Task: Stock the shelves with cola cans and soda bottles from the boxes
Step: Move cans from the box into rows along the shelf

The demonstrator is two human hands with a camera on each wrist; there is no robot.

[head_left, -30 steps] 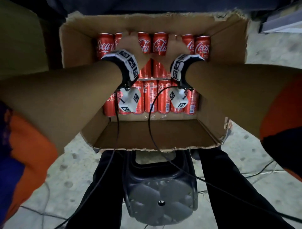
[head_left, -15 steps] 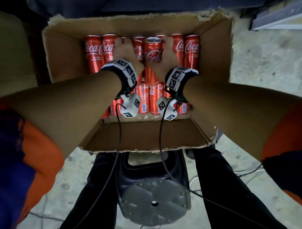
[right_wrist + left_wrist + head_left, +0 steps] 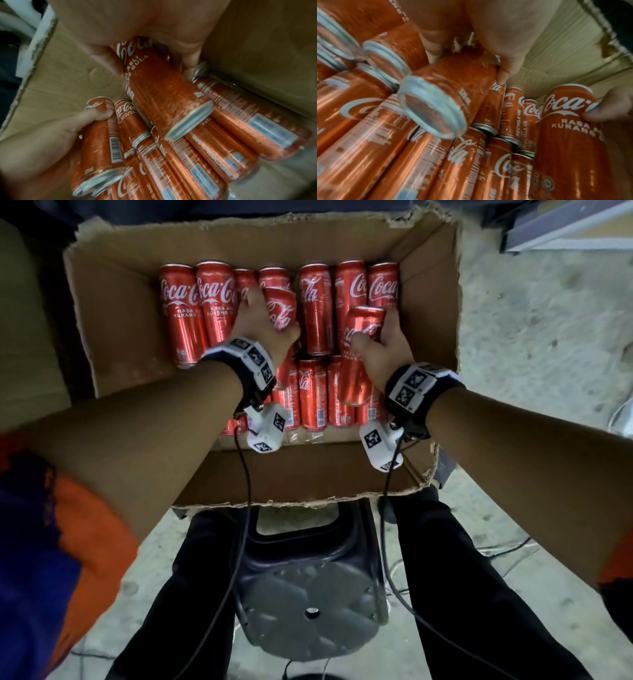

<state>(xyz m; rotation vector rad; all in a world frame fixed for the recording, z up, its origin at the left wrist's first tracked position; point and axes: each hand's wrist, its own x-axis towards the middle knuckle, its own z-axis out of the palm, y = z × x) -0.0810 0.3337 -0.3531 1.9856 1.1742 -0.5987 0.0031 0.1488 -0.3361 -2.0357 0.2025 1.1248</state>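
Cola cans (image 3: 317, 313) lie packed in rows inside a torn cardboard box (image 3: 116, 313), which rests on a dark plastic stool (image 3: 308, 604) between the person's legs. The left hand (image 3: 263, 328) curls fingers and thumb round one raised can (image 3: 282, 308); the right hand (image 3: 385, 350) likewise wraps another lifted can (image 3: 363, 328) near the box's right wall.

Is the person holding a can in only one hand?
No, the left hand grips one cola can and the right hand grips another cola can, both over the cardboard box.
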